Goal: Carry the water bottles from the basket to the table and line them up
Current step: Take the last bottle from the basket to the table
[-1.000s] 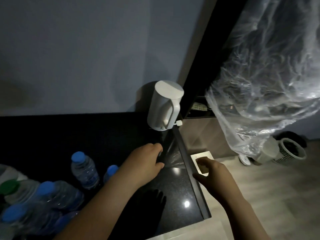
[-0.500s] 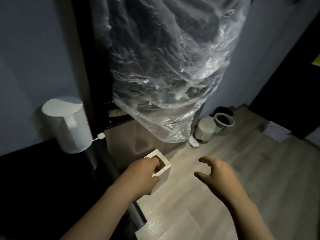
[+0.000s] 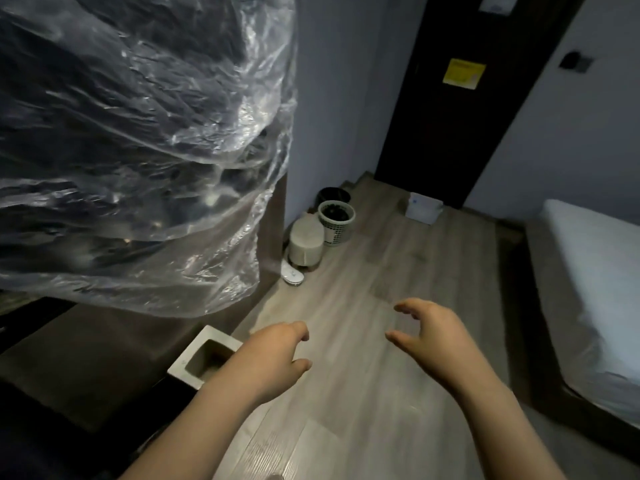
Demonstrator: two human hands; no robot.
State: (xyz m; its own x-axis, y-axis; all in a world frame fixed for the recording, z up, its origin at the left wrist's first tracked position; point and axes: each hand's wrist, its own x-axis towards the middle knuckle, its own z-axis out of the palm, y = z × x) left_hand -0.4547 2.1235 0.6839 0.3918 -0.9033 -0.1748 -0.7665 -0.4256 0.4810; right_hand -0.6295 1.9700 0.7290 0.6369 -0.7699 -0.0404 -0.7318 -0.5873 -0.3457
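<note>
My left hand (image 3: 273, 362) and right hand (image 3: 433, 337) hang over the wood floor (image 3: 346, 417), fingers loosely bent, holding nothing. The left hand is just beside a white square bin (image 3: 194, 367). A small basket (image 3: 336, 221) stands by the wall, well away. I cannot tell where the water bottles are.

Square box (image 3: 194, 367) sits just left of my left hand (image 3: 273, 362). Mesh bin (image 3: 336, 221) stands well beyond its fingertips (image 3: 300, 332); mattress (image 3: 588, 289) lies right of my right hand (image 3: 434, 336).

The crinkled clear plastic sheet (image 3: 138, 150) looks glossy. Below it, the grey wood-grain plank floor (image 3: 363, 410) is smooth and matt, and the white perforated plastic bin (image 3: 337, 225) dull.
</note>
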